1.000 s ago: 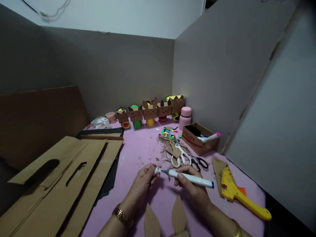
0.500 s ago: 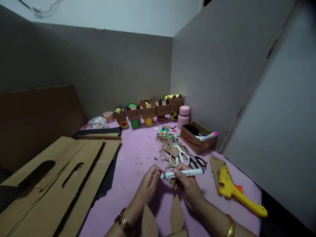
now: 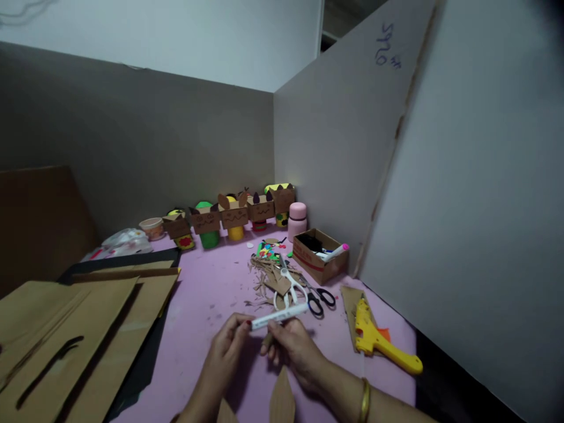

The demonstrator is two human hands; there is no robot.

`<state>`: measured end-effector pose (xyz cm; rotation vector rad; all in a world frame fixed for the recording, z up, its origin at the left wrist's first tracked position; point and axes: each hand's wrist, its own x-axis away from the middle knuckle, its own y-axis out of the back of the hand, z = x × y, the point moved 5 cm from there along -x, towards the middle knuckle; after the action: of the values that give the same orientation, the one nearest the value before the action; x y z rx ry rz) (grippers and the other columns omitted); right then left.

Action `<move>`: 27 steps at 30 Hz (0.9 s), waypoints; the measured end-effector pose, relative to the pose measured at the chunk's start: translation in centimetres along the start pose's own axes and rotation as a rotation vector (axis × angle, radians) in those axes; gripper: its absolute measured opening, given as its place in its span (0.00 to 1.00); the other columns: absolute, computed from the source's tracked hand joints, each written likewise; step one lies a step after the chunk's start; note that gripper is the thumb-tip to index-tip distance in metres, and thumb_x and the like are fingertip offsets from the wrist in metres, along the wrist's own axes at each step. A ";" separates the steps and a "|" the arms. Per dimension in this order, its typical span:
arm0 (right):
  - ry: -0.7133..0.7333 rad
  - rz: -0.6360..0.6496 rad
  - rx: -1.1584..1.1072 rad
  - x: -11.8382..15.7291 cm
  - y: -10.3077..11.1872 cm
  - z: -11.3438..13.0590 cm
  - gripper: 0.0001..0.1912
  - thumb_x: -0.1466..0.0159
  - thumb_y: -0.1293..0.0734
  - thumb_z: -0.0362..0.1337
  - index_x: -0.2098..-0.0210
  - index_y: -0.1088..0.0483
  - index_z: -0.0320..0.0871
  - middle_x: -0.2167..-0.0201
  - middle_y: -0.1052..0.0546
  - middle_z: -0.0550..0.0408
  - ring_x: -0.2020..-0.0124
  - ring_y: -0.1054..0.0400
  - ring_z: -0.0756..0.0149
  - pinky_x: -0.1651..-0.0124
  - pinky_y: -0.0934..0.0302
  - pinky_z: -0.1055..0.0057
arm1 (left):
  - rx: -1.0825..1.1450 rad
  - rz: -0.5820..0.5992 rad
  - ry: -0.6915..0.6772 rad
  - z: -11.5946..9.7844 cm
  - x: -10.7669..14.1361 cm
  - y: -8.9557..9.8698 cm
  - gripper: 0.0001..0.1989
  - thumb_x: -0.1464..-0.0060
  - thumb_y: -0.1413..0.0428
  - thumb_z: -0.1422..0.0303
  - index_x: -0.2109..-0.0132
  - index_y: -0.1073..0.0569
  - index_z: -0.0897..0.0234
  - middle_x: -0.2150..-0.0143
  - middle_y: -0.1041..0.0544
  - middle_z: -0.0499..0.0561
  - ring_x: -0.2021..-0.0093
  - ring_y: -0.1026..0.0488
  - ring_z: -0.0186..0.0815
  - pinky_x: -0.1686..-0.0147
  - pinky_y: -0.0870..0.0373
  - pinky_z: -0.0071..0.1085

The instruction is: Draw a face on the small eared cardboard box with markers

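Marker (image 3: 280,316): was held over the pink bench (image 3: 189,332), near the white scissors (image 3: 286,274).
Left hand (image 3: 229,342): was pinched on one end.
Right hand (image 3: 298,348): was closed near the middle.
Marker step: capping or uncapping was guessed.
Marker next: a straight push or pull was needed, it seemed.

Marker (image 3: 279,316) print unreadable, pointed cardboard pieces (image 3: 282,399) cut off (bottom edge)

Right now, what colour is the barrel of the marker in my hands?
White; the marker shows best in the head view.
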<state>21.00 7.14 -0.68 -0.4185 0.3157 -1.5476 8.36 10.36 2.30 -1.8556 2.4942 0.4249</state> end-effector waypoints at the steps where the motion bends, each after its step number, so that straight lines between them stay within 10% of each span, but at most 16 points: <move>1: 0.025 -0.011 0.017 0.0 0.2 0.5 0.33 0.54 0.29 0.62 0.66 0.39 0.42 0.85 0.27 0.58 0.89 0.42 0.77 0.86 0.51 0.81 | -0.044 -0.070 -0.004 0.0 -0.3 1.1 0.20 0.49 0.47 0.47 0.65 0.32 0.60 0.74 0.30 0.44 0.73 0.34 0.34 0.70 0.36 0.28; 3: 0.126 -0.093 0.047 0.3 1.2 2.2 0.34 0.54 0.28 0.60 0.62 0.39 0.41 0.83 0.26 0.59 0.88 0.42 0.78 0.85 0.51 0.81 | -0.133 -0.173 0.007 0.1 -0.7 3.4 0.19 0.45 0.52 0.48 0.61 0.33 0.59 0.79 0.36 0.40 0.80 0.40 0.32 0.78 0.42 0.27; 7: 0.425 -0.441 0.082 1.1 5.8 7.9 0.32 0.45 0.29 0.51 0.49 0.44 0.44 0.74 0.26 0.64 0.79 0.39 0.79 0.75 0.43 0.82 | -0.316 -0.248 -0.015 0.8 -1.3 6.5 0.18 0.52 0.48 0.50 0.64 0.30 0.59 0.63 0.25 0.49 0.59 0.28 0.42 0.59 0.36 0.32; 11: 0.471 -0.702 0.132 -0.3 10.7 12.7 0.21 0.35 0.35 0.39 0.45 0.41 0.43 0.62 0.28 0.57 0.71 0.32 0.73 0.69 0.35 0.73 | -0.425 -0.240 -0.011 2.1 -2.0 7.1 0.17 0.54 0.50 0.50 0.67 0.28 0.58 0.65 0.23 0.51 0.61 0.27 0.45 0.59 0.35 0.37; 20: 0.395 -0.651 0.194 -2.4 13.1 17.4 0.16 0.35 0.36 0.41 0.49 0.34 0.41 0.51 0.28 0.51 0.55 0.30 0.62 0.54 0.32 0.59 | -0.425 -0.361 -0.005 2.0 -1.4 8.3 0.21 0.53 0.52 0.49 0.64 0.27 0.60 0.59 0.23 0.54 0.58 0.27 0.46 0.55 0.33 0.40; 27: 0.549 -0.619 -0.038 6.2 11.3 17.1 0.20 0.41 0.33 0.53 0.64 0.31 0.40 0.83 0.33 0.65 0.84 0.40 0.78 0.81 0.46 0.81 | -0.324 -0.634 -0.055 0.4 -0.3 9.5 0.23 0.48 0.53 0.50 0.54 0.32 0.60 0.55 0.26 0.56 0.53 0.28 0.48 0.52 0.33 0.45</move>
<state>38.79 1.76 9.87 -0.1063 0.6855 -2.2627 -0.52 13.21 4.01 -2.5515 1.7268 0.8590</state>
